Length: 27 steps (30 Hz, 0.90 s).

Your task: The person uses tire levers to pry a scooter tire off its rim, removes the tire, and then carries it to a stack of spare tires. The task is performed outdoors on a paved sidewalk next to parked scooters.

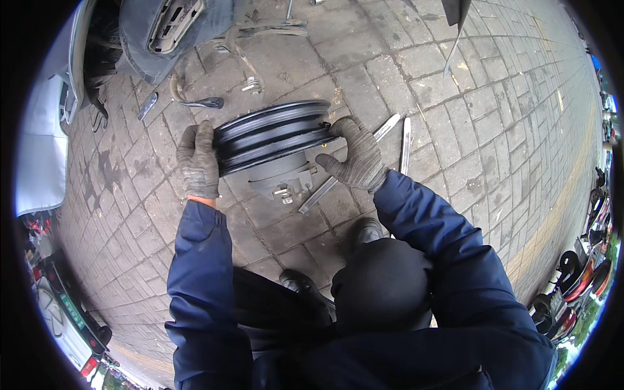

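Observation:
A black wheel rim (276,136), without a tire, is tilted in front of me above the brick paving. My left hand (199,159), in a grey knit glove, is closed round its left edge. My right hand (357,155), gloved alike, has its fingers on the right edge, the thumb held lower and apart. Beneath the rim is a grey block-like base (279,179) with a shiny metal fitting (284,193); the rim hides its upper part. A long flat metal bar (318,194) passes under my right hand. A second metal bar (406,144) lies beside it.
At the upper left stand dark vehicle parts (140,39) and a silver cover (42,149). A bent rod with a black end (205,103) and a metal frame piece (270,28) lie beyond the rim. Parked motorbikes (578,279) line the right rim; a white car (62,325) is lower left.

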Each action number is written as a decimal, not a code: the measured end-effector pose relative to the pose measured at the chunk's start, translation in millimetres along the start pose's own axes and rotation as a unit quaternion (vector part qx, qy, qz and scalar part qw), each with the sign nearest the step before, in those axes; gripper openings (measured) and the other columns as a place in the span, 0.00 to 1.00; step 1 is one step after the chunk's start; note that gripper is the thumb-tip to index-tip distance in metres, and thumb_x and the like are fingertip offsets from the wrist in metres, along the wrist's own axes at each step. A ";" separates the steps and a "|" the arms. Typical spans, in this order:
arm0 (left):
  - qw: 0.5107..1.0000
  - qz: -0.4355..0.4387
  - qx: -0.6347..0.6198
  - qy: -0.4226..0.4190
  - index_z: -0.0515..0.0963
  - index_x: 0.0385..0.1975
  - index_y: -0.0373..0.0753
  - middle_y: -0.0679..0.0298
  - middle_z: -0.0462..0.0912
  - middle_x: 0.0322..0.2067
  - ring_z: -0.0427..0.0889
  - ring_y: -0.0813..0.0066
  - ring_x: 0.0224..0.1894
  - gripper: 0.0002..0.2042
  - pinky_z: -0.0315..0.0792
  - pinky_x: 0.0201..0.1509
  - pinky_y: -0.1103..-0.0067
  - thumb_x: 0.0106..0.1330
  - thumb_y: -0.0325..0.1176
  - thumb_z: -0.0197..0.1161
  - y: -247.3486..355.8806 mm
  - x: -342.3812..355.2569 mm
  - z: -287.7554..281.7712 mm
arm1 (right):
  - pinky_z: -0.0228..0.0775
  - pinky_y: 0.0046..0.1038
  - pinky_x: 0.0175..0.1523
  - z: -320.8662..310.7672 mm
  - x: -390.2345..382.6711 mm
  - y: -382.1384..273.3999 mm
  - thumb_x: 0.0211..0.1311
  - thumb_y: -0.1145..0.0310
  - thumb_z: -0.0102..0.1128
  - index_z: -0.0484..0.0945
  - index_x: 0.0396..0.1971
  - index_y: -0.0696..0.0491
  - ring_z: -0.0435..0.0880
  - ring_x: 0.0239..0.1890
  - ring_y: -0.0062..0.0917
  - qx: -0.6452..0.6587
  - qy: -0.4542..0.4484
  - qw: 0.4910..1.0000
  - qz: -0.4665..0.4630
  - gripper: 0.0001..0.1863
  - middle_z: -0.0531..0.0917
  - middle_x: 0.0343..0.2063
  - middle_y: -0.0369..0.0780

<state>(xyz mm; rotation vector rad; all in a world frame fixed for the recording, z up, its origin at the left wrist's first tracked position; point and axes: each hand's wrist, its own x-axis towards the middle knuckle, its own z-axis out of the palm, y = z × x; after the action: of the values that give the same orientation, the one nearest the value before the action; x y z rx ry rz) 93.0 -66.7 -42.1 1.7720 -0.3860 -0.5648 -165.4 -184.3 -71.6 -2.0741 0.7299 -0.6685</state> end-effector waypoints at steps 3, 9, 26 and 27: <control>0.970 0.178 0.163 -0.032 0.76 0.33 0.35 0.64 0.73 0.31 0.72 0.76 0.33 0.10 0.69 0.39 0.77 0.64 0.36 0.64 1.5 -20.0 10.8 | 0.72 0.40 0.46 -6.1 9.1 -32.5 0.41 0.63 0.74 0.75 0.37 0.58 0.76 0.41 0.43 -0.036 -0.007 0.999 -0.033 0.24 0.76 0.37 0.48; 0.984 0.130 0.119 -0.011 0.76 0.33 0.34 0.64 0.73 0.31 0.71 0.75 0.34 0.09 0.67 0.43 0.77 0.65 0.35 0.62 -0.2 -16.7 10.7 | 0.73 0.39 0.47 6.5 24.8 -62.0 0.41 0.66 0.74 0.75 0.42 0.56 0.77 0.44 0.43 -0.116 -0.097 0.972 -0.177 0.26 0.77 0.40 0.48; 0.993 0.104 0.042 -0.043 0.75 0.33 0.35 0.63 0.71 0.32 0.69 0.73 0.37 0.10 0.66 0.45 0.75 0.66 0.37 0.59 -5.0 -13.6 7.7 | 0.61 0.43 0.62 23.9 63.4 -89.6 0.56 0.49 0.58 0.73 0.52 0.58 0.71 0.55 0.41 -0.136 -0.195 0.943 -0.231 0.31 0.75 0.50 0.48; 0.990 0.117 0.063 -0.043 0.75 0.33 0.35 0.64 0.71 0.32 0.69 0.73 0.37 0.11 0.66 0.46 0.75 0.66 0.37 0.59 -6.1 -13.1 6.6 | 0.59 0.42 0.65 24.1 62.4 -87.0 0.57 0.48 0.58 0.72 0.54 0.58 0.69 0.58 0.41 -0.147 -0.194 0.945 -0.218 0.33 0.74 0.53 0.47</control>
<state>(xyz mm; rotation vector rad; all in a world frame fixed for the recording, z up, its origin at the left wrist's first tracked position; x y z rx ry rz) 78.3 -63.4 -47.0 1.7956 -0.6931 -0.4598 -83.4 -171.9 0.2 -2.5760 0.1453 -0.3715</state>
